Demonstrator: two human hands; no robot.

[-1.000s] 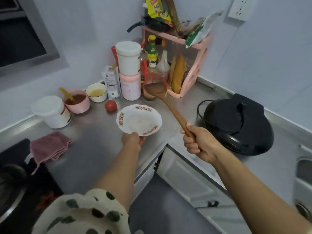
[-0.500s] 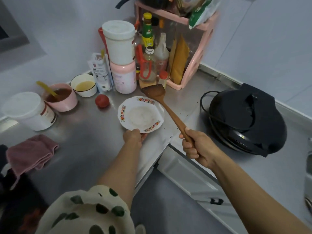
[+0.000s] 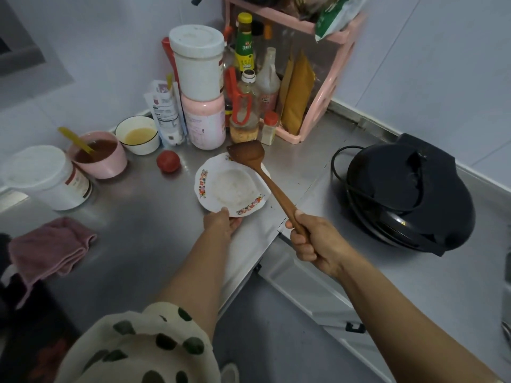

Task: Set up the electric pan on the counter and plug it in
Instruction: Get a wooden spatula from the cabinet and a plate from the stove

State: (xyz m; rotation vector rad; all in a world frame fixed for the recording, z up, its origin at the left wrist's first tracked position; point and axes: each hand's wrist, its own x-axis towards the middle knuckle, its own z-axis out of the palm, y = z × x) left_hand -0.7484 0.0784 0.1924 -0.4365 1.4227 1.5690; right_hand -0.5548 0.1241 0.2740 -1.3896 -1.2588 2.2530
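The left hand point(image 3: 221, 221) gripped a flowered plate point(image 3: 231, 185) at its near rim; the right hand point(image 3: 312, 241) clasped a wooden spatula point(image 3: 262, 178) over it. The electric pan point(image 3: 409, 192) sat closed on the worktop point(image 3: 138, 233) to the right (cord point(image 3: 338, 164) looped beside it) — untouched, and with both hands full, a careless swing could knock the crowded bottles point(image 3: 249, 106).

Black round electric pan point(image 3: 409, 192), lid closed, flat on the steel bench point(image 3: 143, 225) at three o'clock, near the wall. Black cord point(image 3: 340, 172) looped against its nine o'clock side, plug end not visible.
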